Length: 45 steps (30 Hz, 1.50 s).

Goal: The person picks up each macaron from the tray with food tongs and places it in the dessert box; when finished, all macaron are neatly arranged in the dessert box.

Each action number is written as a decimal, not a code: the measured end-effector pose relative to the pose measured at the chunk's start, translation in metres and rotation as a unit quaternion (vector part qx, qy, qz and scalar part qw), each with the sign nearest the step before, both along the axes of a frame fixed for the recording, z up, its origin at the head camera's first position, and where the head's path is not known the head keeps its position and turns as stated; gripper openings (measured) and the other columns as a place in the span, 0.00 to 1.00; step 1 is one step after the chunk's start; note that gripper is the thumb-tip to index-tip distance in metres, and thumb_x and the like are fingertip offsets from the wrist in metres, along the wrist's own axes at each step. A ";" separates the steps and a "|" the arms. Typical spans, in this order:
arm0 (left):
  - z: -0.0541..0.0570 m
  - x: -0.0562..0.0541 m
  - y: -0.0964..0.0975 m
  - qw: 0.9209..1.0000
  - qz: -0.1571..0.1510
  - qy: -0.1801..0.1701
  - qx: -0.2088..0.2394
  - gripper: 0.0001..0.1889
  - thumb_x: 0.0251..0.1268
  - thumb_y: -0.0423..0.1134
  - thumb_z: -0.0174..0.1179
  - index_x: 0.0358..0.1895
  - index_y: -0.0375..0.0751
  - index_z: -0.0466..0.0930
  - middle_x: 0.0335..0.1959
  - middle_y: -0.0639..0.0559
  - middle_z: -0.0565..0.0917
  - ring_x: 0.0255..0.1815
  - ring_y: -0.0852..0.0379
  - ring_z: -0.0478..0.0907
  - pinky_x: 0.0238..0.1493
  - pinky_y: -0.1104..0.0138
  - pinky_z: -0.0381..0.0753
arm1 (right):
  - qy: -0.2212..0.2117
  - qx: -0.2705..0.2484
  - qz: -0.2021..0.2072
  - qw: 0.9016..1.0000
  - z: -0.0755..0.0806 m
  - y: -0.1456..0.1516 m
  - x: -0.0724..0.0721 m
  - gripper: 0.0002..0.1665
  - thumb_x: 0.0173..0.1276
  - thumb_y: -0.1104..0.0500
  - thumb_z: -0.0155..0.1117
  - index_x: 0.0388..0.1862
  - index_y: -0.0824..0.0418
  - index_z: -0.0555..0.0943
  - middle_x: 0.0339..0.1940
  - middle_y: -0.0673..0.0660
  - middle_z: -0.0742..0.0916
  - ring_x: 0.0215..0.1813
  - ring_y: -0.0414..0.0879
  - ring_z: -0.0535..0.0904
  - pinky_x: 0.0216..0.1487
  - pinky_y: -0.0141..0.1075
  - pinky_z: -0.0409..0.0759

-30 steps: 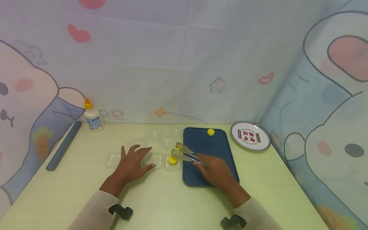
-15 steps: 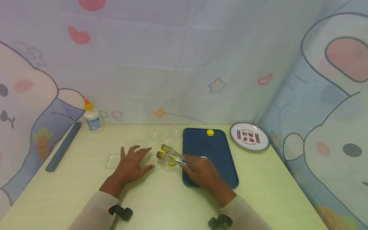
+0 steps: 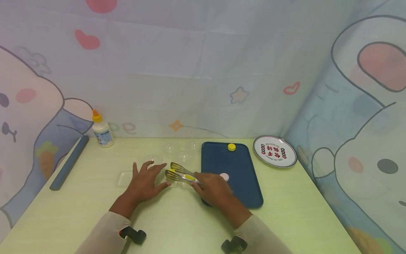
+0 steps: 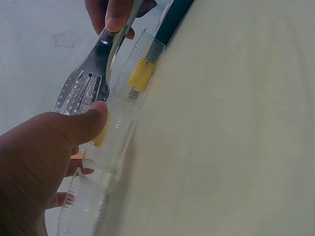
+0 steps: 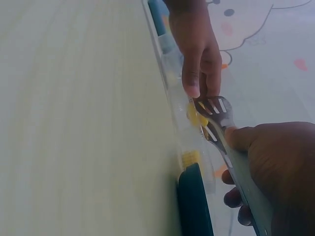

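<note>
Glue bottle [image 3: 103, 135] stands at worktop's [image 3: 76, 208] far left. Left hand [image 3: 144, 181], fingers spread, at clear middle container [image 4: 115, 150]. Bright yellow, rounded piece [image 4: 101, 136] between slotted tips of shiny metal tongs [image 4: 101, 56], at that container; resting inside or above, cannot tell. Similar yellow piece [image 4: 141, 74] in next container. Right hand [image 3: 214, 188] grips tongs, fingers curled. Blue tray [image 3: 245, 192] beyond.

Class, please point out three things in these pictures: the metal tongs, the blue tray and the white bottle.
Metal tongs [image 4: 98, 59]: left wrist view, on the solid metal just above the slots.
Blue tray [image 3: 237, 165]: head view, on its bare floor.
White bottle [image 3: 103, 136]: head view, on its label.
</note>
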State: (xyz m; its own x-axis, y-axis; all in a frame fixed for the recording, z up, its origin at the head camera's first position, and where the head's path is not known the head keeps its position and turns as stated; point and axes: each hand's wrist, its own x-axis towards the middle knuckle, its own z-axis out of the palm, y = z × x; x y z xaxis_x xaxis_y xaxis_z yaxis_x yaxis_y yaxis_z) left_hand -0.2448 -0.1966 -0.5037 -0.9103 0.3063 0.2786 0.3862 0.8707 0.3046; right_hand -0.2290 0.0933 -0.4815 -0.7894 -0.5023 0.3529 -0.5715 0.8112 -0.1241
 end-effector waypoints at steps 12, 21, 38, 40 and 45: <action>0.001 0.001 -0.001 1.000 0.006 -0.005 -0.002 0.39 0.73 0.61 0.69 0.81 0.48 0.73 0.71 0.42 0.85 0.82 0.32 0.68 0.75 0.14 0.44 | 0.021 0.071 0.004 0.997 0.015 -0.014 0.003 0.16 0.82 0.43 0.67 0.55 0.52 0.86 0.36 0.48 0.92 0.31 0.42 0.85 0.29 0.39 0.81; 0.002 0.002 -0.001 1.000 0.005 0.002 -0.006 0.39 0.73 0.61 0.69 0.81 0.49 0.73 0.71 0.43 0.85 0.82 0.32 0.69 0.75 0.13 0.46 | 0.014 0.097 -0.012 0.995 0.019 -0.020 0.004 0.19 0.82 0.41 0.65 0.57 0.52 0.87 0.42 0.49 0.94 0.35 0.43 0.88 0.33 0.40 0.86; 0.011 0.009 -0.026 0.999 0.020 0.036 -0.005 0.41 0.67 0.63 0.72 0.79 0.47 0.74 0.74 0.44 0.83 0.80 0.33 0.69 0.78 0.16 0.45 | 0.054 -0.018 -0.021 0.998 0.009 0.013 -0.004 0.22 0.79 0.45 0.71 0.62 0.55 0.88 0.50 0.52 0.96 0.44 0.47 0.94 0.39 0.43 0.91; 0.012 0.011 -0.033 0.999 0.026 0.035 -0.008 0.41 0.68 0.64 0.71 0.78 0.47 0.74 0.74 0.43 0.82 0.80 0.32 0.69 0.78 0.16 0.45 | 0.049 -0.030 -0.034 0.998 0.007 0.020 -0.006 0.21 0.79 0.46 0.72 0.62 0.55 0.88 0.50 0.53 0.96 0.44 0.47 0.94 0.39 0.44 0.91; 0.014 0.014 -0.047 0.999 0.034 0.030 -0.012 0.41 0.68 0.65 0.70 0.77 0.47 0.75 0.73 0.43 0.82 0.79 0.32 0.69 0.76 0.15 0.46 | 0.010 -0.053 -0.076 0.996 0.005 0.034 -0.011 0.25 0.80 0.45 0.70 0.66 0.57 0.87 0.55 0.55 0.95 0.49 0.50 0.94 0.45 0.47 0.92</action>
State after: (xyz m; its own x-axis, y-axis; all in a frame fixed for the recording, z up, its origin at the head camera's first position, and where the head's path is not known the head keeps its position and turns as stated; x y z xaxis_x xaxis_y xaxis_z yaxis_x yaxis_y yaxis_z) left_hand -0.2311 -0.2439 -0.4900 -0.9106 0.2523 0.3272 0.3437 0.9022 0.2606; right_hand -0.2400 0.1272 -0.4767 -0.8460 -0.3365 0.4135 -0.4460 0.8716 -0.2033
